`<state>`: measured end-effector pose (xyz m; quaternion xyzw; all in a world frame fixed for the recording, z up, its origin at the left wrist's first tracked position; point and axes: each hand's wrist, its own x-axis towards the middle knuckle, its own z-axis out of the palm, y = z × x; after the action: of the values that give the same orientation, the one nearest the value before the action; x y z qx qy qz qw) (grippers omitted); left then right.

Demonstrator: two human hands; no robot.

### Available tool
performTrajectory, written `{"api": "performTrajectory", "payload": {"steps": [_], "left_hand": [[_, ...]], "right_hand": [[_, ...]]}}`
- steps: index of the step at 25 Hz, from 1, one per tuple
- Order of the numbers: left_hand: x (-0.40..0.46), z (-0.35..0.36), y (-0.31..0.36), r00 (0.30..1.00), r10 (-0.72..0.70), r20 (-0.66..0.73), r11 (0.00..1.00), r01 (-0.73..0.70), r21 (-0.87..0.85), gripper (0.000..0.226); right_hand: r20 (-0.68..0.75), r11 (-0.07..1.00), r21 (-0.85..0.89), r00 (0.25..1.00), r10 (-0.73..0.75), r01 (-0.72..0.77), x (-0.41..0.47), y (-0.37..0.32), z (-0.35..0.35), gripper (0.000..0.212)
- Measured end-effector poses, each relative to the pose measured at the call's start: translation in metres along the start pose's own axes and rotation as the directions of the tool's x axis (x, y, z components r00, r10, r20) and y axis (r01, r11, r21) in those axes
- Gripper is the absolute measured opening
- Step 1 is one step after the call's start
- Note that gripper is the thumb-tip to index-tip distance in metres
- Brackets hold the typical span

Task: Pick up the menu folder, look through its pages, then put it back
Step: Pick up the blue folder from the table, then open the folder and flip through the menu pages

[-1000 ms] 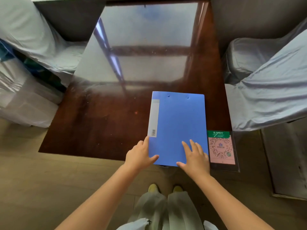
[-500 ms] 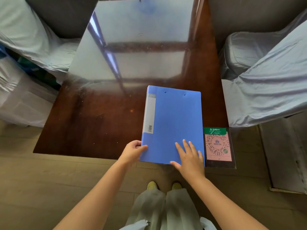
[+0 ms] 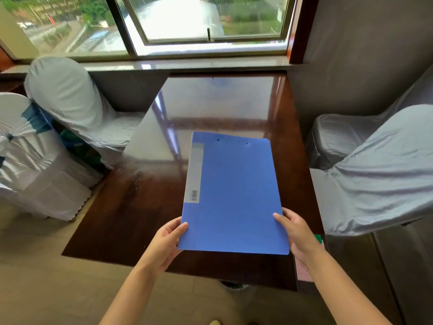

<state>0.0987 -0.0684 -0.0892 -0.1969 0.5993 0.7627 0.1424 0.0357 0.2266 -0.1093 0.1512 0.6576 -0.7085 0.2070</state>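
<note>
The blue menu folder (image 3: 234, 195) is closed, with a grey spine label and barcode on its left side. It is held up above the dark glossy table (image 3: 131, 212), its near edge tipped toward me. My left hand (image 3: 167, 240) grips its near left corner, thumb on the cover. At the near right edge my right hand (image 3: 297, 233) grips it the same way, thumb on top and fingers hidden underneath.
A pink QR-code card (image 3: 304, 268) with a green top lies at the table's near right corner, mostly behind my right arm. Grey-covered chairs stand left (image 3: 70, 104) and right (image 3: 375, 174) of the table. A window (image 3: 187, 22) and sill are beyond the far edge.
The folder has come off the table into both hands. My right hand went from flat on the cover to gripping the right edge. My view tilted up, showing the window.
</note>
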Motion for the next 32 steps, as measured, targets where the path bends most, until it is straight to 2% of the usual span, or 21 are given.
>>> {"api": "performTrajectory", "payload": {"steps": [1, 3, 4, 6, 8, 10, 12, 14, 16, 22, 26, 30, 32], "left_hand": [[0.000, 0.005, 0.007, 0.999, 0.039, 0.002, 0.997, -0.039, 0.068, 0.031], [0.002, 0.018, 0.022, 0.988, 0.152, -0.013, 0.948, -0.142, 0.284, 0.037], [0.002, 0.024, 0.029, 0.976, 0.218, 0.006, 0.901, -0.203, 0.384, 0.052], [0.003, 0.034, 0.038, 0.938, 0.334, 0.089, 0.779, -0.328, 0.534, 0.101], [0.003, 0.039, 0.043, 0.883, 0.439, 0.167, 0.614, -0.431, 0.661, 0.124], [0.005, 0.040, 0.048, 0.797, 0.571, 0.197, 0.457, -0.508, 0.730, 0.126], [0.004, 0.042, 0.057, 0.722, 0.662, 0.200, 0.398, -0.565, 0.723, 0.116], [0.000, 0.045, 0.067, 0.706, 0.679, 0.199, 0.419, -0.596, 0.685, 0.109], [-0.004, 0.048, 0.071, 0.703, 0.683, 0.196, 0.443, -0.613, 0.654, 0.108], [-0.005, 0.053, 0.076, 0.754, 0.632, 0.179, 0.553, -0.600, 0.577, 0.108], [-0.006, 0.054, 0.078, 0.765, 0.605, 0.222, 0.553, -0.604, 0.574, 0.106], [-0.007, 0.054, 0.077, 0.771, 0.584, 0.253, 0.591, -0.618, 0.518, 0.099], [-0.007, 0.055, 0.077, 0.766, 0.585, 0.265, 0.620, -0.633, 0.463, 0.094]], "right_hand": [[0.016, 0.998, 0.020, 0.998, -0.067, 0.067, 0.001, -0.008, 0.003, 0.023], [-0.014, 0.973, 0.014, 0.973, -0.231, 0.231, 0.003, -0.024, 0.010, 0.026], [-0.033, 0.954, 0.013, 0.953, -0.300, 0.300, 0.004, -0.032, 0.013, 0.032], [-0.050, 0.919, 0.005, 0.918, -0.392, 0.393, 0.005, -0.048, 0.014, 0.039], [-0.051, 0.896, 0.048, 0.897, -0.439, 0.442, 0.004, -0.063, 0.012, 0.040], [-0.025, 0.877, 0.113, 0.884, -0.467, 0.466, 0.001, -0.075, 0.008, 0.031], [0.054, 0.863, 0.171, 0.870, -0.490, 0.475, -0.006, -0.088, 0.006, 0.029], [0.137, 0.851, 0.226, 0.850, -0.509, 0.473, -0.012, -0.097, 0.005, 0.046], [0.121, 0.835, 0.287, 0.847, -0.518, 0.470, -0.017, -0.102, 0.005, 0.057], [0.123, 0.846, 0.345, 0.874, -0.470, 0.407, -0.026, -0.107, 0.007, 0.074], [0.094, 0.839, 0.332, 0.870, -0.484, 0.431, -0.029, -0.109, 0.007, 0.066], [0.100, 0.797, 0.421, 0.852, -0.515, 0.432, -0.038, -0.111, 0.004, 0.053], [0.039, 0.787, 0.327, 0.824, -0.565, 0.524, -0.038, -0.109, 0.002, 0.040]]}}
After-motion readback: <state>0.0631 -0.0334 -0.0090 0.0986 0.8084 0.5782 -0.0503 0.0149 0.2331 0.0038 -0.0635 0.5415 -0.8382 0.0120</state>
